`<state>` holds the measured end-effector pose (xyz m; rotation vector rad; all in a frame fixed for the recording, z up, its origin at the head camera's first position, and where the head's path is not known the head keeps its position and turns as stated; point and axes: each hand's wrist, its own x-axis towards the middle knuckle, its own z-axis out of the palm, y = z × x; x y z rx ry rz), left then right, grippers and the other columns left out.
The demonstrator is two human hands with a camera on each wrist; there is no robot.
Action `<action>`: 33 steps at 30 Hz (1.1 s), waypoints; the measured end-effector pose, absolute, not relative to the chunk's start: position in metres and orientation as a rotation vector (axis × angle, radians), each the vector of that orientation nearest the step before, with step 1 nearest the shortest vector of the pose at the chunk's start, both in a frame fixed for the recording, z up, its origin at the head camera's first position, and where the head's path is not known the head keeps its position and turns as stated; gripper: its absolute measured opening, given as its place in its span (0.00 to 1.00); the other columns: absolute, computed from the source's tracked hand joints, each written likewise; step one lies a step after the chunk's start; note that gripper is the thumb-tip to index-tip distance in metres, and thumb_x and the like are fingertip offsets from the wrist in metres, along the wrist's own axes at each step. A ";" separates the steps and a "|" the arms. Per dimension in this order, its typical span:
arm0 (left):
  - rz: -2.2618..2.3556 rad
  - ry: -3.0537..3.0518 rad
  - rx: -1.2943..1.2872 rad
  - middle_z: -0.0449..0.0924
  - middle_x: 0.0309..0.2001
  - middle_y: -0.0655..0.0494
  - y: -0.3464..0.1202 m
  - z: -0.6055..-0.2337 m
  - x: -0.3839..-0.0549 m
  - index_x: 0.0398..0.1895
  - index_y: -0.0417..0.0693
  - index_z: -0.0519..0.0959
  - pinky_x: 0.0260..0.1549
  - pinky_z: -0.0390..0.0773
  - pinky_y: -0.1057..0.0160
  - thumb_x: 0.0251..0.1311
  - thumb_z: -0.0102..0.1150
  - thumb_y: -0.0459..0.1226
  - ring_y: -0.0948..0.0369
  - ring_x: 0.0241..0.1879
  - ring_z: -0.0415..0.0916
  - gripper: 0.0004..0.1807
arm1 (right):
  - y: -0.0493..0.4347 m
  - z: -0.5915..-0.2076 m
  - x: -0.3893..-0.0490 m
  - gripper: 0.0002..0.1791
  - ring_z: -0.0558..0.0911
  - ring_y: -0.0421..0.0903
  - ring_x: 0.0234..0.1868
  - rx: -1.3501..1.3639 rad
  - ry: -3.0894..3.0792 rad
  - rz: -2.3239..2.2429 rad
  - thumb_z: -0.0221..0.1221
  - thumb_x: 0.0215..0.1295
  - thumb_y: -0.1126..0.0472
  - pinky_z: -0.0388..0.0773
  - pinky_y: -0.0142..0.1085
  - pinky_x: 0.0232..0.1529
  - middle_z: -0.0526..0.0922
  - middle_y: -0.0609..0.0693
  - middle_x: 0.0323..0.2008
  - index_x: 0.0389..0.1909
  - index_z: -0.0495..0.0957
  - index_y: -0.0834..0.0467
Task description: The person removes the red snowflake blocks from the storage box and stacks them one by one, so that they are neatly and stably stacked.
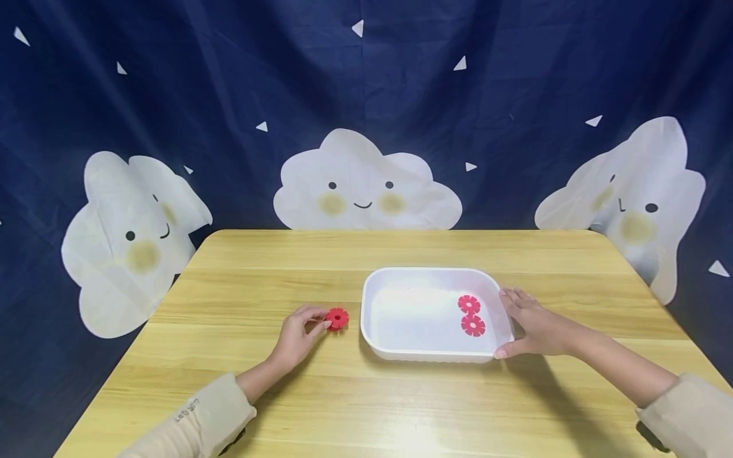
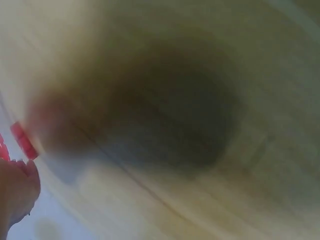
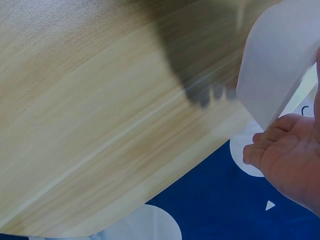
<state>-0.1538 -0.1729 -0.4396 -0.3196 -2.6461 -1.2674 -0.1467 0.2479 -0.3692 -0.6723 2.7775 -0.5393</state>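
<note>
HEAD: your left hand [image 1: 296,338] pinches red disc [image 1: 342,319] beside white tray [image 1: 412,312] on desk [image 1: 258,267]; your right hand [image 1: 535,326] grips white tray's right end; two red pieces [image 1: 471,314] lie inside | LEFT WRIST: blurred; finger contact cannot be verified | RIGHT WRIST: your fingers [image 3: 280,132] touch tray rim

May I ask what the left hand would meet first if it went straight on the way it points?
Beyond the red piece it pinches, the left hand would probably meet the side of the white tray, though how high the hand is remains unclear.
</note>
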 end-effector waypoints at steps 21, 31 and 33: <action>-1.154 -2.680 -0.213 0.78 0.38 0.47 -0.172 -0.448 -0.158 0.38 0.34 0.81 0.34 0.81 0.65 0.51 0.64 0.30 0.55 0.39 0.77 0.11 | 0.248 -0.369 -0.146 0.64 0.51 0.76 0.64 -0.661 2.784 -0.521 0.67 0.39 0.35 0.54 0.68 0.60 0.54 0.77 0.64 0.64 0.51 0.79; -1.158 -2.671 -0.206 0.79 0.38 0.46 -0.171 -0.448 -0.157 0.36 0.34 0.81 0.35 0.81 0.63 0.50 0.65 0.29 0.55 0.38 0.78 0.10 | 0.247 -0.369 -0.146 0.64 0.51 0.76 0.64 -0.656 2.781 -0.519 0.67 0.39 0.35 0.55 0.67 0.59 0.54 0.77 0.64 0.64 0.51 0.79; -1.154 -2.672 -0.208 0.79 0.37 0.46 -0.171 -0.448 -0.157 0.36 0.34 0.81 0.35 0.81 0.63 0.50 0.65 0.29 0.55 0.38 0.78 0.09 | 0.247 -0.369 -0.146 0.64 0.51 0.76 0.64 -0.652 2.780 -0.520 0.67 0.39 0.35 0.56 0.67 0.59 0.54 0.77 0.65 0.64 0.51 0.79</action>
